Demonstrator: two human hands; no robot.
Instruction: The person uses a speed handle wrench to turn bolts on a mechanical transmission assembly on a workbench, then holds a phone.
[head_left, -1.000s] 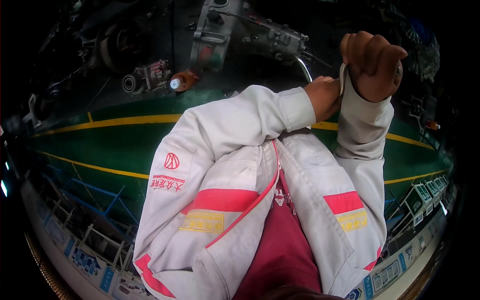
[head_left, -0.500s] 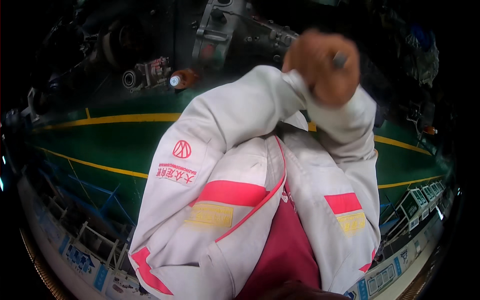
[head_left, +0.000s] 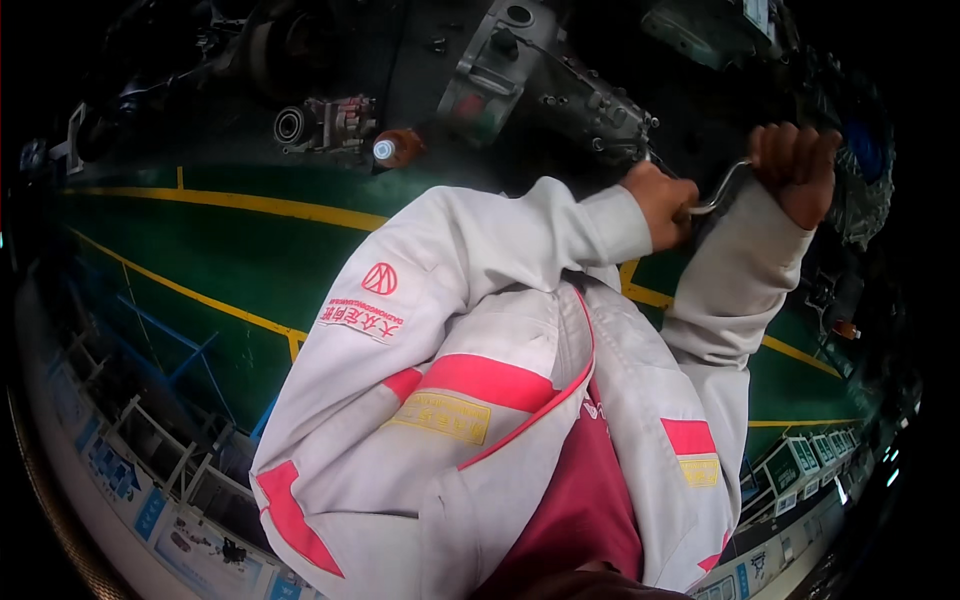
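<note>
My left hand (head_left: pixel 660 205) is closed on a bent steel crank handle (head_left: pixel 720 192), just below the output end of a grey metal gearbox (head_left: pixel 540 80). My right hand (head_left: pixel 795 170), a little higher and farther right, has its fingers wrapped round the other part of the crank. The far end of the tool is partly hidden behind my left hand, so I cannot tell what it fits on. Both of my forearms are in light grey jacket sleeves.
A small metal assembly (head_left: pixel 330 125) and an orange-brown bottle with a pale cap (head_left: pixel 398 148) lie left of the gearbox. Dark machine parts (head_left: pixel 270 55) fill the upper left. Green floor (head_left: pixel 250 250) with yellow lines, blue railings (head_left: pixel 205 360) and wall boards appear around me.
My right hand swung left over my left hand half a second ago and is now back at the right, lower than one second ago. The view has also shifted slightly.
</note>
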